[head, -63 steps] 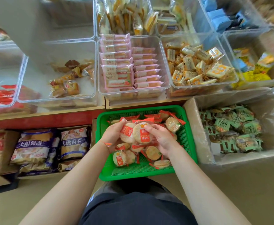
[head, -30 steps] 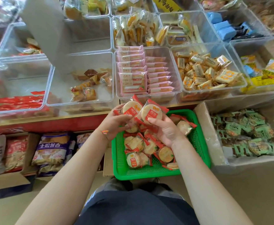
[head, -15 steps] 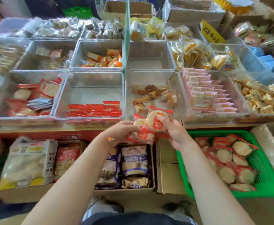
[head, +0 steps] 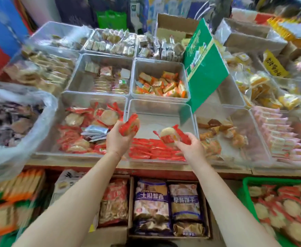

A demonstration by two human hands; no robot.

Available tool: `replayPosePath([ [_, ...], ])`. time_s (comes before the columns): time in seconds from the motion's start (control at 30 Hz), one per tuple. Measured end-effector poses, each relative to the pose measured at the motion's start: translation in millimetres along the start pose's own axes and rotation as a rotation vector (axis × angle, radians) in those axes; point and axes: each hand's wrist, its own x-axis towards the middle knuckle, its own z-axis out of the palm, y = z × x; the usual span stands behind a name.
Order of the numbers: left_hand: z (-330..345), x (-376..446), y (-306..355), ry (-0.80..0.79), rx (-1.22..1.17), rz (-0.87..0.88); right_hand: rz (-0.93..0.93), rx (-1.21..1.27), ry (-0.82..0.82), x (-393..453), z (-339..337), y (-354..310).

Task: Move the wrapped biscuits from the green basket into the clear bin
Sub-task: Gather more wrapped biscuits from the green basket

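My left hand (head: pixel 116 139) grips a bunch of red-wrapped round biscuits (head: pixel 129 126) above the wall shared by two clear bins. My right hand (head: pixel 190 147) pinches more red-wrapped biscuits (head: pixel 169 135) over the middle clear bin (head: pixel 161 108), whose front holds a row of red packets (head: pixel 157 151). The clear bin to its left (head: pixel 92 98) holds several of the same round biscuits. The green basket (head: pixel 248 182) sits low at the right edge, with several wrapped biscuits (head: pixel 289 209) inside.
Clear bins of other snacks fill the shelf around. A green sign (head: pixel 204 68) stands behind the middle bin. A plastic-lined box (head: pixel 12 122) is at the left. Cardboard boxes of bagged snacks (head: pixel 167 205) sit below the shelf edge.
My view swung left and up. Both hands carried the biscuits away from the basket up over the clear bins and moved apart, each holding its own share.
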Motion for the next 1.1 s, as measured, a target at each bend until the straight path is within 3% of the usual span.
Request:
replayPosePath([
  [0.13,14.4,33.0,-16.4,0.116,0.088,0.193,-0.116,-0.267,0.012,49.9,43.1,-2.4],
  [0.3,34.9,66.0,-22.1,0.025,0.125,0.316,-0.191,-0.567,-0.128,90.4,93.8,15.0],
  [0.47,45.8,86.3,-23.3,-0.063,0.52,0.497,-0.105,-0.741,-0.381,105.1,119.9,30.8],
  [0.53,48.7,89.6,-22.1,-0.094,0.605,0.508,-0.049,-0.773,-0.447,112.9,119.8,29.2],
  [0.63,49.7,92.9,-22.1,-0.132,0.661,0.48,0.002,-0.615,-0.321,127.8,108.0,21.8],
  [0.7,49.5,94.3,-22.1,-0.13,0.664,0.478,-0.053,-0.458,-0.206,132.2,98.7,15.7],
  [0.77,50.5,95.0,-22.3,-0.131,0.663,0.481,-0.135,-0.371,-0.218,136.2,95.4,9.2],
  [0.87,51.1,94.9,-21.5,-0.144,0.689,0.46,-0.234,-0.436,-0.325,146.5,100.3,7.6],
  [1.0,52.1,93.0,-18.9,-0.175,0.761,0.422,-0.192,-0.548,-0.228,157.3,102.9,16.6],
  [1.1,53.4,91.7,-17.8,-0.192,0.795,0.424,-0.032,-0.731,-0.521,160.6,112.5,28.3],
])
